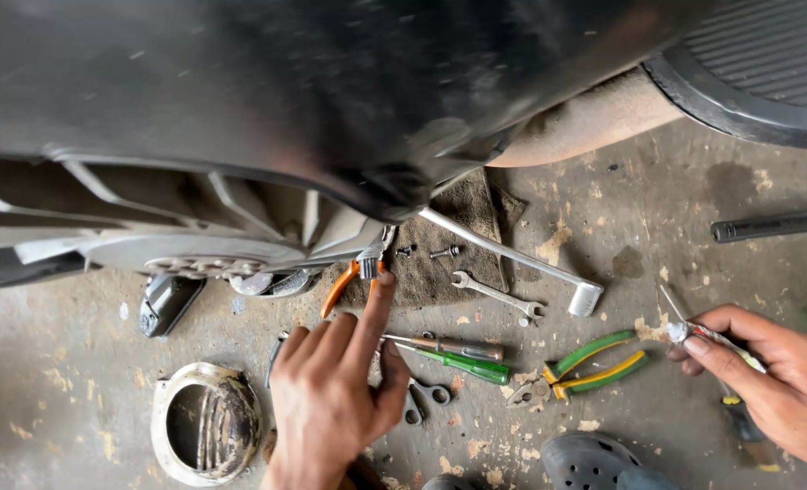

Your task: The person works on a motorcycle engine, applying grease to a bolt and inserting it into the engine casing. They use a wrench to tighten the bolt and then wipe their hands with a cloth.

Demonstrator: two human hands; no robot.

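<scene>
Green-handled screwdriver (465, 365) lies on the concrete floor (658, 227) just right of the left hand (335, 399), whose open fingers reach the orange-handled pliers (354, 277). Right hand (767, 367) pinches a small metal tool (694, 328).

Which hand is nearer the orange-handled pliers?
Left. The left hand has its index fingertip on the orange-handled pliers; the right hand is far off to the right, holding a small tool.

A stained, flaking grey concrete floor (658, 200) fills the lower view under flat daylight. A dark vehicle body (331, 82) looms from nine to one o'clock, a ribbed black mat (767, 63) at two o'clock.
</scene>
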